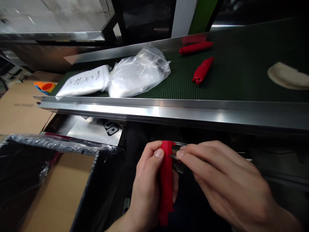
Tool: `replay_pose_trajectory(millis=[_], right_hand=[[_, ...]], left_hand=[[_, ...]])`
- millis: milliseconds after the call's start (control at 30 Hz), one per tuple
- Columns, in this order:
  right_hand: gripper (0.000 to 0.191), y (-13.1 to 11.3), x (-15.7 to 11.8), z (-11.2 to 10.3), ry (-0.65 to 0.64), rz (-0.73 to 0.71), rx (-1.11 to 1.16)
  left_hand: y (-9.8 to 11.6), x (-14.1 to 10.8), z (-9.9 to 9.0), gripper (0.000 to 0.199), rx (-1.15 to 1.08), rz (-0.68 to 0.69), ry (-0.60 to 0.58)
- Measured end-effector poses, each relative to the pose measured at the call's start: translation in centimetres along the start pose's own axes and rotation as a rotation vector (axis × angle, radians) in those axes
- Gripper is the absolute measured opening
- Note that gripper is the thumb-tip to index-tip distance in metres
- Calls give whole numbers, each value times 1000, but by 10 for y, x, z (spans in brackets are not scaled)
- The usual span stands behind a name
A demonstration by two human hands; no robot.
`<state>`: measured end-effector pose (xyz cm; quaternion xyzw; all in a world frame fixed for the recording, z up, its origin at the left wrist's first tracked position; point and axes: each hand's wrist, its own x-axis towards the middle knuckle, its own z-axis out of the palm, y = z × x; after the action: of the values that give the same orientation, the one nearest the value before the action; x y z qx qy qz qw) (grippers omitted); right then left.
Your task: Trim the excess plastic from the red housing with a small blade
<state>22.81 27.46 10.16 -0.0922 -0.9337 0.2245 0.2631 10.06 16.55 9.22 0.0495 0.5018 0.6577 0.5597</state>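
My left hand (147, 183) is closed around a long red plastic piece (166, 180), held upright with the thumb pressed on its upper part. My right hand (224, 177) pinches a small thin blade (173, 156), its pointed metal tip at the right edge of the red piece near the top. The rest of the blade is hidden by my fingers. Beyond my hands, two similar red plastic pieces, one at the back (196, 48) and one nearer (203, 70), lie on the green conveyor belt (178, 87).
A metal rail (169, 108) edges the belt in front of me. Clear plastic bags (137, 74) and a white packet with handwriting (84, 80) lie on it; a beige curved object (287, 75) is at right. A plastic-lined box (96, 161) and an orange cup (47, 86) are at left.
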Motion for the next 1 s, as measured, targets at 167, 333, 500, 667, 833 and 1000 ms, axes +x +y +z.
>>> replay_pose_trajectory(millis=[167,333,500,667,833,1000], right_hand=[[38,-6,-1,1,-29,-22,-32],[41,-12,-7,2,-51,-35,-58],[36,-18,-11,1,-143,-27,-55],[35,-20,-14,4,-149,-10,-48],[38,-22,-18,8,-115,-39,-77],[37,-20,-22,4,-51,41,22]], left_hand=[[5,2,2,21,-4,31,8],[11,6,1,22,0,45,15],[14,12,-1,21,17,135,33],[16,17,-1,18,-19,129,61],[20,21,-2,17,-68,123,72],[23,22,-2,18,-80,143,75]])
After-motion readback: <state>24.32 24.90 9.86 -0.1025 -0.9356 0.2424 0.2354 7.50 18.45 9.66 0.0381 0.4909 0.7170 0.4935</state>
